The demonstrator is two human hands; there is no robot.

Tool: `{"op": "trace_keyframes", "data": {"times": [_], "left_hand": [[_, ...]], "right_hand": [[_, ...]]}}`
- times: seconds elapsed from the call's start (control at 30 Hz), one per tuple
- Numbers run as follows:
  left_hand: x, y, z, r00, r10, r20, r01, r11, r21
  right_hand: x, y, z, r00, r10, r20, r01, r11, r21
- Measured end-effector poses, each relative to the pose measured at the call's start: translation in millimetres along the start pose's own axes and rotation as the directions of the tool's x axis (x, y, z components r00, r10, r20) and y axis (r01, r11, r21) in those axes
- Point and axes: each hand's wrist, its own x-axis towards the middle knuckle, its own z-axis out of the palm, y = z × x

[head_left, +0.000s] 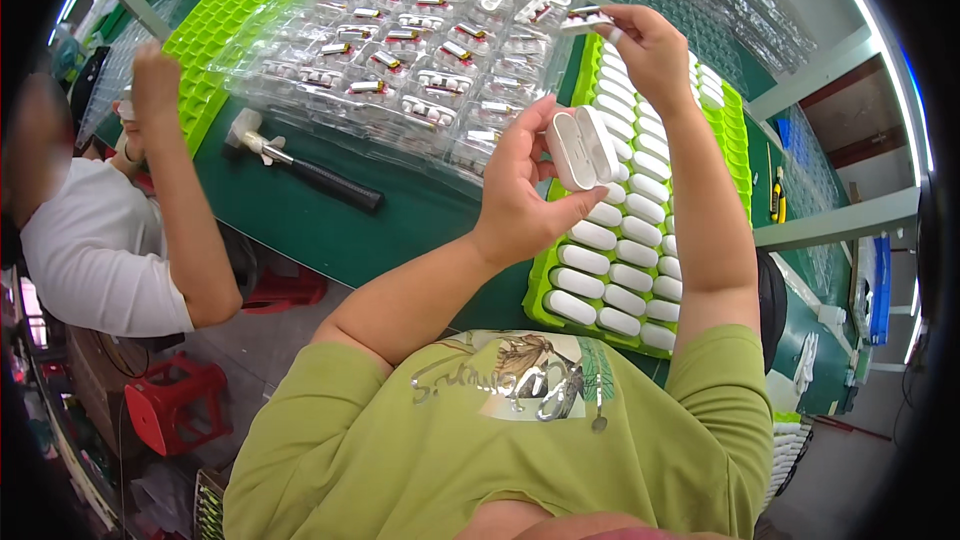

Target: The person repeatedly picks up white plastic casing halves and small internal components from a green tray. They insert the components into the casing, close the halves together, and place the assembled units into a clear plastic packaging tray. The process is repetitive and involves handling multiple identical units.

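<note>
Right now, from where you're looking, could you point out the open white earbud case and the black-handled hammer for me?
Open white earbud case (571, 152): head view, on the inside of its left half.
Black-handled hammer (326, 179): head view, on the black handle.

A glossy white oval case (582, 148) stands open at its hinge, both hollow halves showing, tilted with its long axis from eleven to five o'clock, in the left hand (522, 180). At twelve o'clock from it, well apart, the right hand (645, 45) pinches a small white part (582, 25), dark along its upper edge.
</note>
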Motion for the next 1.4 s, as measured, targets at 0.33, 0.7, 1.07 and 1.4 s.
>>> {"op": "trace_keyframes", "data": {"times": [0.33, 0.7, 1.07, 1.4], "left_hand": [[0.9, 9.2, -4.7, 0.827, -0.321, 0.462, 0.428, 0.892, -0.147], [-2.9, -1.8, -3.4, 0.57, -0.407, 0.714, 0.62, 0.783, -0.048], [-4.4, -5.5, -5.0, 0.459, -0.416, 0.785, 0.807, 0.564, -0.174], [-6.0, -5.8, -2.0, 0.481, -0.432, 0.763, 0.771, 0.623, -0.133]], "right_hand": [[-159.5, -22.8, -84.3, 0.993, 0.055, 0.108, -0.096, 0.899, 0.428], [-220.9, -43.6, -85.5, 0.998, 0.056, -0.031, -0.039, 0.919, 0.393], [-233.9, -59.2, -76.1, 0.906, -0.421, -0.042, 0.412, 0.901, -0.137], [-243.1, -59.7, -67.7, 0.998, -0.06, -0.026, 0.064, 0.976, 0.206]]}}
